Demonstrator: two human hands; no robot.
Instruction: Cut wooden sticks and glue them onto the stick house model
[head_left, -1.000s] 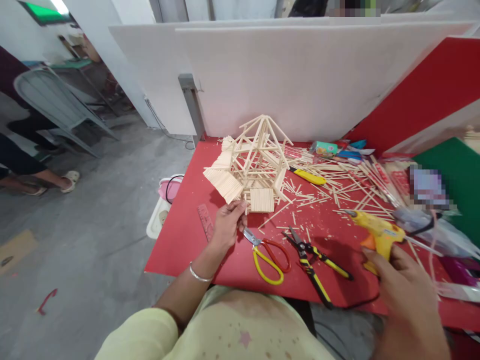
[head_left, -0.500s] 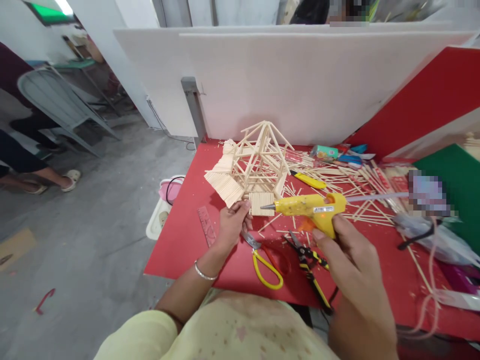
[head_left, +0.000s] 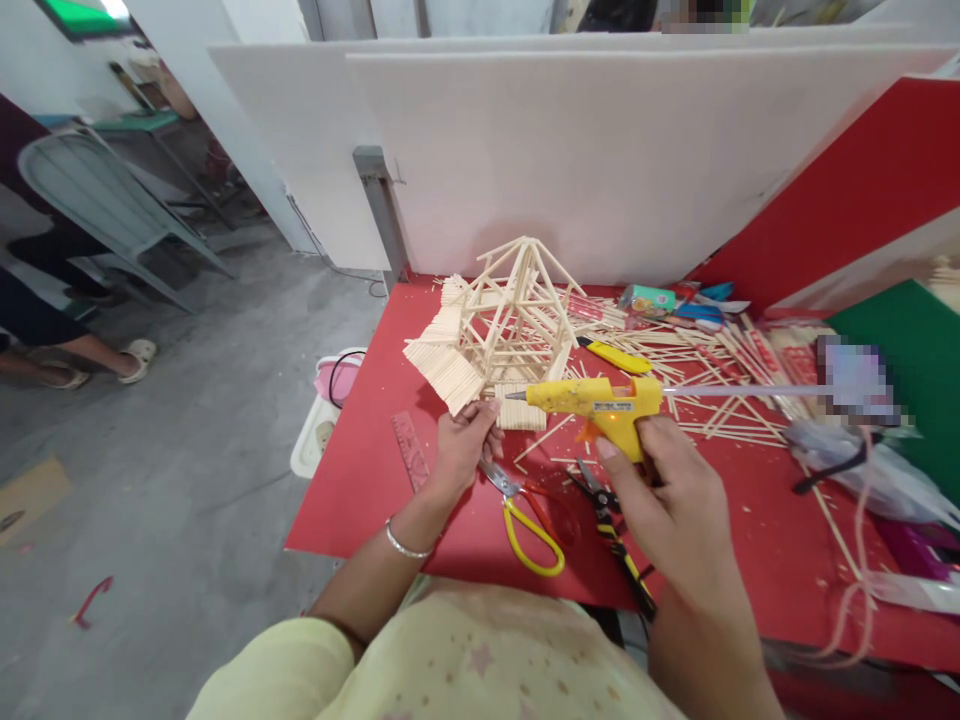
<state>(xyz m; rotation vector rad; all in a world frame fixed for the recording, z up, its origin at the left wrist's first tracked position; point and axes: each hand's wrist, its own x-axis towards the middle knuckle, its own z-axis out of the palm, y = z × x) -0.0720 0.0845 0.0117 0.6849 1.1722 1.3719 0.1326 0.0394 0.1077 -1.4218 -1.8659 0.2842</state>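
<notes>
A yellow glue gun with a long clear glue stick in its back is gripped in my right hand. Its nozzle points left, over the front panel of a house-like model built from thin wooden sticks. The model has an open roof frame and flat slatted panels around its base. At the model's front edge, my left hand has thumb and fingers pinched together between two panels; what lies in the pinch is hidden. Scissors with one yellow and one red handle lie just below that hand.
Black-and-yellow pliers, a clear ruler and a yellow utility knife lie on the red table. Loose sticks spread at the right. White boards stand behind. A power strip is left of the table.
My right hand has moved the glue gun left, bringing its nozzle closer to my left hand. The left hand keeps its pinch at the model's edge. The view has shifted slightly.
</notes>
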